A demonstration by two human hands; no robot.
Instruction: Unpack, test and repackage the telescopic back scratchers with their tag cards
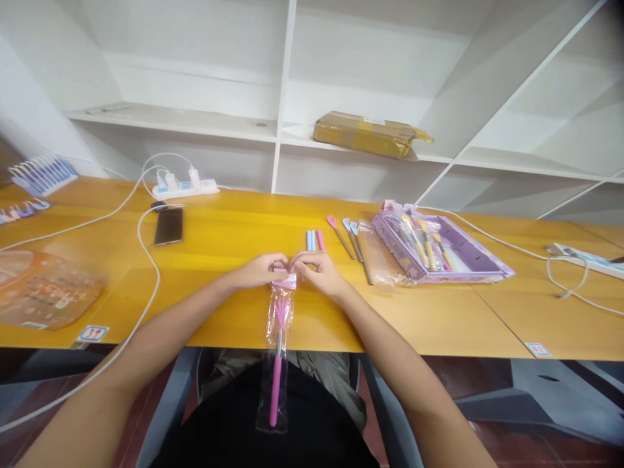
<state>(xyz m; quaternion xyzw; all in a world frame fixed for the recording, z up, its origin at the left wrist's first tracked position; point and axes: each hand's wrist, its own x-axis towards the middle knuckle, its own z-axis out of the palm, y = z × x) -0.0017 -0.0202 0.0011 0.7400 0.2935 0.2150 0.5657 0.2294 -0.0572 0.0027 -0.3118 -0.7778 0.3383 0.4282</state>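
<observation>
A pink back scratcher [275, 383] with a metal shaft lies inside a clear plastic bag [269, 325], its claw end toward the table and its handle toward my lap. At the bag's top is a small pink-and-white header [285, 281]. My left hand [260, 270] pinches the bag's top edge from the left. From the right, my right hand [316, 270] closes its fingers on the same edge; the fingertips of both hands nearly meet. Past my right hand lie loose scratcher heads with metal shafts, one pink [336, 227] and two blue [351, 231], beside blue handles [311, 240] and a pink handle [320, 240].
A purple box [468, 276] with bagged scratchers stands on the right, beside clear plastic bags [380, 260]. To the left are a phone [168, 225], a power strip [185, 190], a white cable [156, 273] and an orange bag [53, 292]. A taped carton [365, 133] sits on the shelf.
</observation>
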